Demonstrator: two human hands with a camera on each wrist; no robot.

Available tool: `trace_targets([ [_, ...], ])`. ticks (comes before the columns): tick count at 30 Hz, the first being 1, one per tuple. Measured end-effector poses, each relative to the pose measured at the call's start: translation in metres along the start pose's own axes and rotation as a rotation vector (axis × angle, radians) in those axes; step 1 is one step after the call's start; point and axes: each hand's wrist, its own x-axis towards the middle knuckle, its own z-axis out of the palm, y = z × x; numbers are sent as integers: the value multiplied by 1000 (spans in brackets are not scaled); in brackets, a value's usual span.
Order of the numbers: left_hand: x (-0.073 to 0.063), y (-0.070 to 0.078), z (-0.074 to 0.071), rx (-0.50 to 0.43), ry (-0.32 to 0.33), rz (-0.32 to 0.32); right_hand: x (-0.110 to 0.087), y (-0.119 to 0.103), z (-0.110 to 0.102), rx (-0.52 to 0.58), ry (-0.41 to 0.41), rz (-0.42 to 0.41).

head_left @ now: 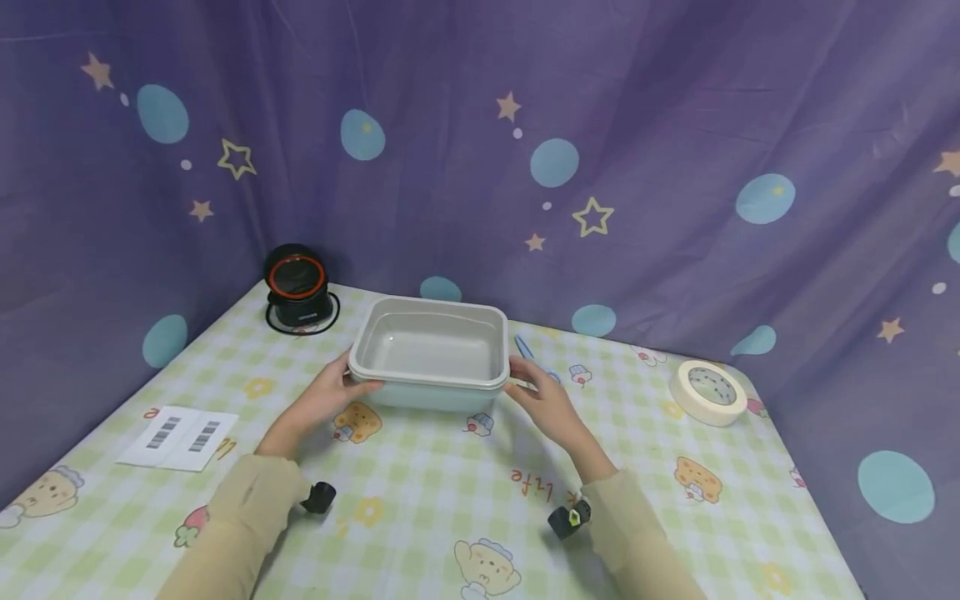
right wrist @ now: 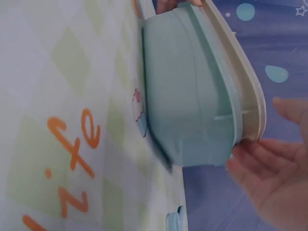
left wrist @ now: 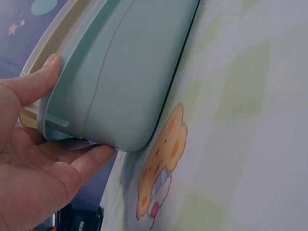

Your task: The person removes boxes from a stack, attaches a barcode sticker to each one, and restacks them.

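A light teal plastic tub (left wrist: pixel 125 72) with a grey-beige inner tray (head_left: pixel 435 342) nested in its top is between my two hands, low over the tablecloth. My left hand (head_left: pixel 326 396) grips its left end; in the left wrist view the thumb presses on the rim and the fingers reach beneath the rim. At the right end, my right hand (head_left: pixel 547 404) touches the tub below the rim with its fingertips (right wrist: pixel 238 161). The right wrist view shows that hand's thumb apart from the rim. The tray's inside shows nothing in it.
Behind my right hand lies a blue-handled item (head_left: pixel 525 347), partly hidden. A masking tape roll (head_left: pixel 707 393) lies at right. White paper with barcodes (head_left: pixel 178 437) is at left. A black device with a red ring (head_left: pixel 298 287) stands at back left, near the purple curtain (head_left: pixel 450 167).
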Motion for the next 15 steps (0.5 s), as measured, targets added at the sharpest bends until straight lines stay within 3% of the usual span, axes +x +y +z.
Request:
trace_targets([
  [6, -6, 6, 14, -5, -38, 17, -8, -7, -4, -81, 132, 92],
  [10, -11, 13, 22, -20, -55, 21, -10, -12, -9, -44, 160, 174],
  [15, -17, 18, 31, -130, -96, 6, -12, -17, -13, -18, 182, 255],
])
